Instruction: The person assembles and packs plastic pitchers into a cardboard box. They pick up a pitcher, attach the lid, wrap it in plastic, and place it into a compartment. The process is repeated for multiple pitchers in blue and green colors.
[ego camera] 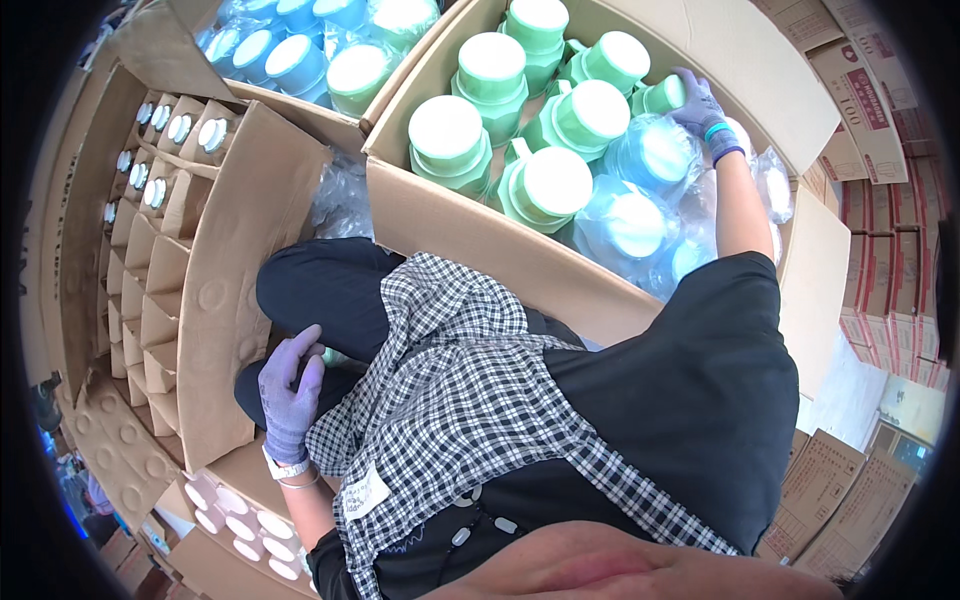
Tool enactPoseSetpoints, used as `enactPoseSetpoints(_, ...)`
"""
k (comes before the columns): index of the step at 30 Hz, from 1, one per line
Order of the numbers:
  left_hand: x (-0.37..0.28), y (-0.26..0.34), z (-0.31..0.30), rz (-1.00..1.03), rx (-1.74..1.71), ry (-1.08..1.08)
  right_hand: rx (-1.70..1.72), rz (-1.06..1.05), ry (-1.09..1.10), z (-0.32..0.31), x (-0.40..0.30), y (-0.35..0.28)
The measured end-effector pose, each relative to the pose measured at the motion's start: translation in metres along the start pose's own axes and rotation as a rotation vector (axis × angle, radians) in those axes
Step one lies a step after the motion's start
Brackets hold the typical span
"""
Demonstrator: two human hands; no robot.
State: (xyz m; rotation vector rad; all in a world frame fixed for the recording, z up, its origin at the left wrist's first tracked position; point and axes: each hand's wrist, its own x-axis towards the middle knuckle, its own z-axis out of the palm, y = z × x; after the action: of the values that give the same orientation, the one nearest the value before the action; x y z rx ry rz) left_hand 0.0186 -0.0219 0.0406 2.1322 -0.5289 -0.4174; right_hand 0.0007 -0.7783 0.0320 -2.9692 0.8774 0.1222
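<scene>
My right hand (699, 112), in a purple-grey knit glove, reaches into the large cardboard box (517, 244) and holds the end of a small green handled container (662, 96). Larger green handled containers (557, 186) with white tops stand to its left. Blue containers in clear plastic wrap (636, 223) lie below it. My left hand (289, 394), in a similar glove with a white watch at the wrist, hangs over my lap with thumb and fingers apart and nothing visible in it. A small green thing, mostly hidden, shows just beyond its fingers.
At the left, a divided carton (214, 300) holds several white-topped items (214, 135). Another box with wrapped blue containers (292, 64) stands at the top. Clear plastic wrap (343, 199) lies between boxes. Pink items (244, 529) sit lower left; stacked cartons (885, 277) line the right.
</scene>
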Motion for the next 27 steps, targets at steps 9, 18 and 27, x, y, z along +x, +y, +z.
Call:
enactPoseSetpoints(9, -0.010, -0.006, 0.005, 0.108, -0.009, 0.100, -0.013, -0.429, 0.378, -0.167, 0.000, -0.039)
enactPoseSetpoints(18, -0.030, -0.011, 0.007, 0.062, -0.005, 0.063, -0.013, 0.228, 0.002, 0.013, 0.015, -0.018)
enactPoseSetpoints(27, -0.010, -0.002, -0.005, 0.117, -0.001, 0.046, 0.465, -0.311, 0.380, -0.244, -0.141, -0.107)
